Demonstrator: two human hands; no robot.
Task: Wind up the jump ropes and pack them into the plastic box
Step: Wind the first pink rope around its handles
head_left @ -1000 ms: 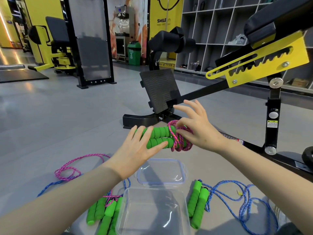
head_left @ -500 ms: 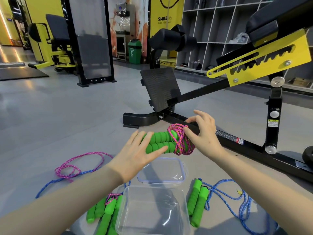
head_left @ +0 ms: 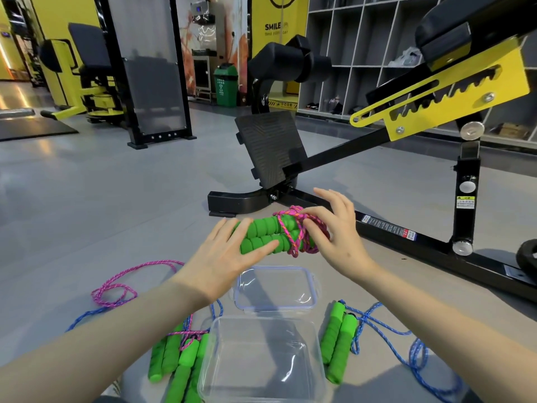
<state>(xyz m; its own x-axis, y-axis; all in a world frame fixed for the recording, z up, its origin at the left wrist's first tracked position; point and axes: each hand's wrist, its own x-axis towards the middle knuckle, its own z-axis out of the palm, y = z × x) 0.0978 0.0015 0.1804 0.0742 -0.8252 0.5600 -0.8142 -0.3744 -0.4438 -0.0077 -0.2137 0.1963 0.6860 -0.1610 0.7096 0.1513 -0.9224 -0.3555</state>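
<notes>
The left hand steadies the paired green handles with its grip spread flat, above the plastic box on the floor. The right hand has its grip pinching the pink rope wound around them.

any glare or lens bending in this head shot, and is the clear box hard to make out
Head view: wide-angle bending curves the shelving and yellow bench bracket near the edges; warm glare streaks the floor far left; white highlights break up the plastic box and its lid; the left hand, right hand and pink rope look sharp.
</notes>
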